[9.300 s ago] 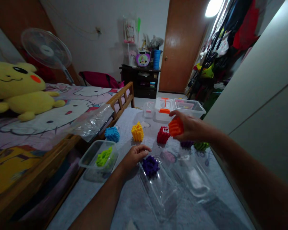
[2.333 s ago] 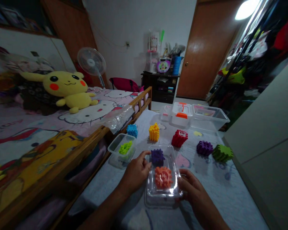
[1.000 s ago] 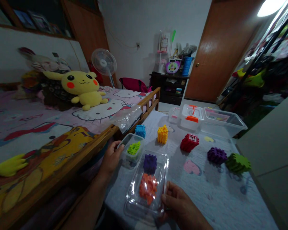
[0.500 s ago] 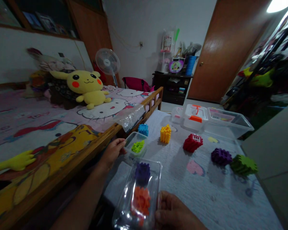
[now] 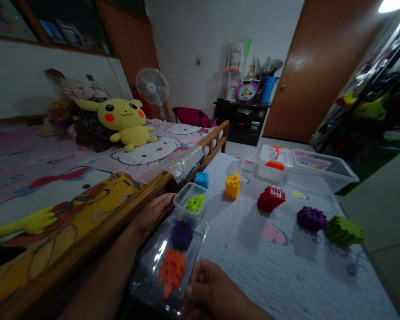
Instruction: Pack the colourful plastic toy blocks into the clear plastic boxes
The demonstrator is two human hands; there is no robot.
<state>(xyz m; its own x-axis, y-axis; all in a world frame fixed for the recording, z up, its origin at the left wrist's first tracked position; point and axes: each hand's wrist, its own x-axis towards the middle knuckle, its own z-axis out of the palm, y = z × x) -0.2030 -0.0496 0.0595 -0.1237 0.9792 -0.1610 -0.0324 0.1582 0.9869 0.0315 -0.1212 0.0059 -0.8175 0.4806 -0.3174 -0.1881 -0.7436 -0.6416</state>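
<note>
The left grip (image 5: 151,214) and right grip (image 5: 213,291) close on opposite edges of a tilted clear plastic box (image 5: 146,278) holding a purple knobbly block (image 5: 182,234) and an orange gear-shaped block (image 5: 171,269). A clear plastic tub (image 5: 183,195) with a lime-green block (image 5: 195,203) sits just beyond the left grip.

Glossy clear plastic box (image 5: 146,278) and smooth varnished wooden bed rail (image 5: 103,224)

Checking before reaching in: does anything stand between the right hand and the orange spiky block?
Yes. The orange spiky plastic block lies inside the clear plastic box, while the right hand is outside it at the box's edge, so the box's transparent wall stands between them.
</note>
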